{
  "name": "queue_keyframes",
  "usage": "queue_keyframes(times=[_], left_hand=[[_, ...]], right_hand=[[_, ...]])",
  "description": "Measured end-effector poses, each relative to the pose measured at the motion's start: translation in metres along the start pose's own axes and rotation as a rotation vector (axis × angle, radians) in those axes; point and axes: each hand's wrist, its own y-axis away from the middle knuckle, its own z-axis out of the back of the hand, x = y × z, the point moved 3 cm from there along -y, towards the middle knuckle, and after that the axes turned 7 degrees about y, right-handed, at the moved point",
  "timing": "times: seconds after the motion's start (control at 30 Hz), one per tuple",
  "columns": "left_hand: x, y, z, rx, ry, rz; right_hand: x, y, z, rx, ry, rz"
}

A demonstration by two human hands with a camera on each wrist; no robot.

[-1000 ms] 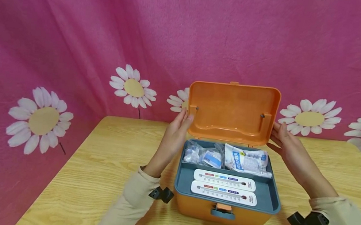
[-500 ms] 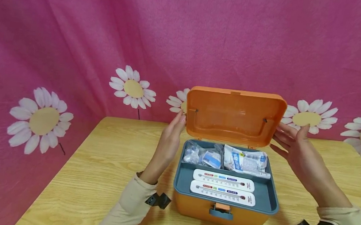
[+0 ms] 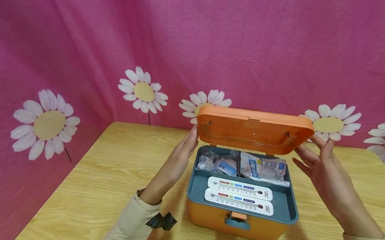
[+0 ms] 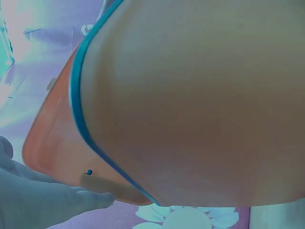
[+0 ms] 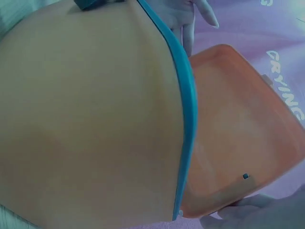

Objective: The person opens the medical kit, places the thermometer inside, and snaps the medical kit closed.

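An orange storage box stands on the table with its hinged lid raised and leaning forward over the back compartments. My left hand lies along the lid's left side, fingers straight, fingertips right at its edge. On the opposite side my right hand has its fingers extended against the lid's right edge, thumb apart. Inside the grey tray lie two white thermometers, one in front of the other. Behind them are clear plastic bags on the left and a white-and-blue packet on the right.
The box sits on a wooden table. A pink curtain with daisy prints hangs right behind the table's far edge. The box's front carries a grey latch.
The lid has tilted forward and down from nearly upright, so its top edge is lower and nearer. Both hands have stayed at its sides; the right has shifted outward and slightly down.
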Motion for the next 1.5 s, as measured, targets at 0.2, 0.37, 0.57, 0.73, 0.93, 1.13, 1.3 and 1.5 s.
queue_keyframes(times=[0.2,0.37,0.57,0.73,0.93,1.13,1.3,1.5], left_hand=[[-0.002,0.006,0.001,0.015,-0.019,-0.007],[-0.004,0.012,0.001,0.019,-0.036,-0.002],[-0.005,0.020,0.001,0.010,-0.100,0.001],[-0.004,0.026,0.002,0.010,-0.152,0.016],[-0.004,0.031,0.006,0.006,-0.177,0.023],[-0.005,0.035,0.009,0.080,-0.243,-0.002],[-0.004,0.039,0.010,0.163,-0.261,-0.013],[-0.004,0.044,0.009,0.229,-0.259,0.004]], right_hand=[[-0.002,0.004,-0.004,0.029,0.090,0.002],[-0.003,0.011,-0.004,0.029,0.048,0.049],[-0.003,0.014,-0.004,0.080,0.001,0.083],[-0.002,0.015,-0.006,0.160,-0.120,0.155],[-0.006,0.020,-0.006,0.132,-0.144,0.135],[-0.009,0.027,-0.006,0.034,0.046,0.036],[-0.004,0.032,-0.009,0.046,0.049,0.062],[-0.005,0.038,-0.013,0.048,0.044,0.061]])
